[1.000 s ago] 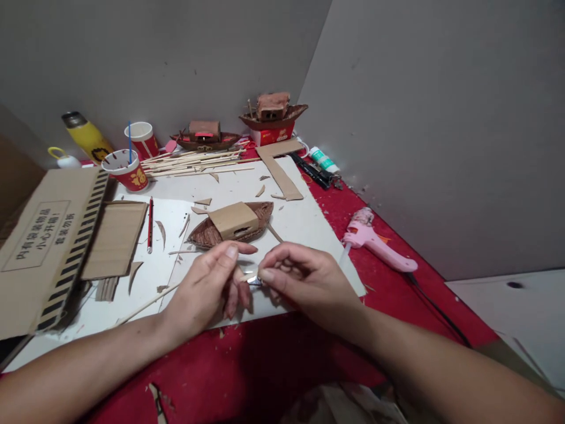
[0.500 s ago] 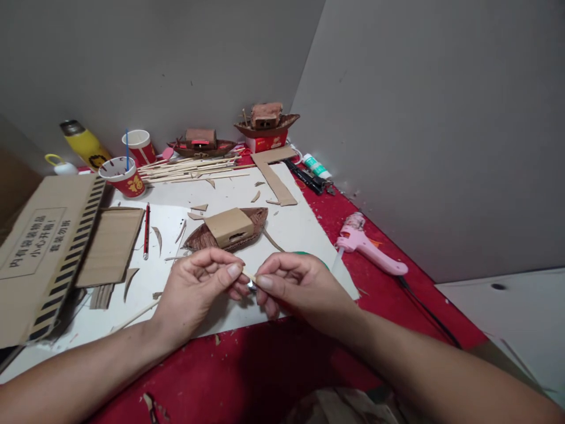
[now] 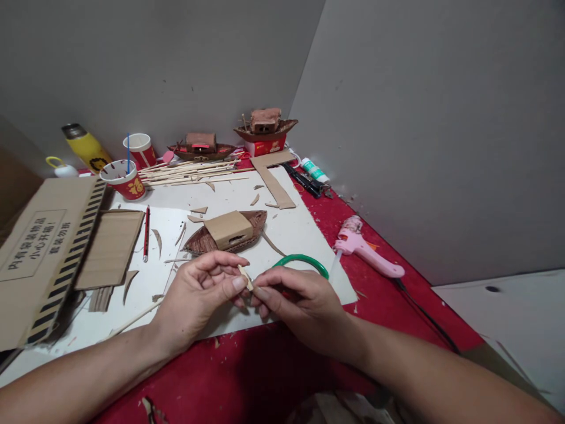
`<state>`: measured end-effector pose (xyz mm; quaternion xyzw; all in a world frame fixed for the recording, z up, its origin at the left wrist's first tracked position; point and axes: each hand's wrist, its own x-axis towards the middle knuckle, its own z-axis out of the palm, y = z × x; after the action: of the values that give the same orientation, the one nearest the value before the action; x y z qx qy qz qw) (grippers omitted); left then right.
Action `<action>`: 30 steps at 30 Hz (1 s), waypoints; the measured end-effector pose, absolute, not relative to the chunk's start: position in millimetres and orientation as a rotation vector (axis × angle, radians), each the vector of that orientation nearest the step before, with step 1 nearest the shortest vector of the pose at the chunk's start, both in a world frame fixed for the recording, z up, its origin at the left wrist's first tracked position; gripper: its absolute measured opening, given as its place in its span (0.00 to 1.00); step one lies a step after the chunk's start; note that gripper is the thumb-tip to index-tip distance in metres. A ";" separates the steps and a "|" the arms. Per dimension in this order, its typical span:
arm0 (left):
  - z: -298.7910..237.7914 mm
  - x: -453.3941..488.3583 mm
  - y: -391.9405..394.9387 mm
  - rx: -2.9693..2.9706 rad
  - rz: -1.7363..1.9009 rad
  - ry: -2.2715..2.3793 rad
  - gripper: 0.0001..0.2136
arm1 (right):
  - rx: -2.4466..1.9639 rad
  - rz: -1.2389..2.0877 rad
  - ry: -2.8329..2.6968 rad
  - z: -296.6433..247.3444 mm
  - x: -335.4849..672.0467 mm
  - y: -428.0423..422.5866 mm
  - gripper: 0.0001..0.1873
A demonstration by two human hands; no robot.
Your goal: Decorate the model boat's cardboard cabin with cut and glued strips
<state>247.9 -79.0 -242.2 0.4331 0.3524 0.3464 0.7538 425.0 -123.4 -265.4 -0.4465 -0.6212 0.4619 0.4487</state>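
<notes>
Between my two hands is a short pale wooden stick [image 3: 245,277]. My left hand [image 3: 205,290] pinches it between thumb and forefinger. The fingertips of my right hand [image 3: 298,297] grip its lower end, close to my left thumb. Just beyond my hands, a model boat [image 3: 227,231] with a brown hull and a bare cardboard cabin rests on white paper. A green-handled tool, seemingly scissors [image 3: 304,258], lies partly hidden behind my right hand.
A pink glue gun [image 3: 368,250] lies on the red cloth at right. Thin wooden sticks [image 3: 189,171], two finished boats [image 3: 265,123] and paper cups [image 3: 126,179] stand at the back. Left are a cardboard box [image 3: 44,253], a corrugated piece [image 3: 110,247] and a red pen [image 3: 146,235].
The little stick has turned from nearly level to steeply tilted between my fingers. My right hand has dropped slightly, uncovering more of the green handle.
</notes>
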 end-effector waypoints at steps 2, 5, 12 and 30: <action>-242.8 247.7 -79.6 0.946 0.756 0.765 0.08 | -1.142 1.089 -1.602 -265.2 425.2 -124.3 0.09; -243.3 247.9 -79.3 0.944 0.760 0.780 0.09 | -1.163 0.948 -1.724 -262.2 426.6 -123.5 0.10; -230.0 241.4 -70.5 0.957 0.887 0.820 0.10 | -1.328 0.399 -2.174 -249.8 455.6 -118.4 0.08; -212.1 225.7 -70.5 1.005 0.976 0.741 0.11 | -1.773 0.430 -2.511 -255.2 480.5 -124.3 0.09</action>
<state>225.7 -70.5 -212.1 0.4515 0.3329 0.4385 0.7022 480.5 -124.3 -255.2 -0.5713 -0.8088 0.1384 0.0190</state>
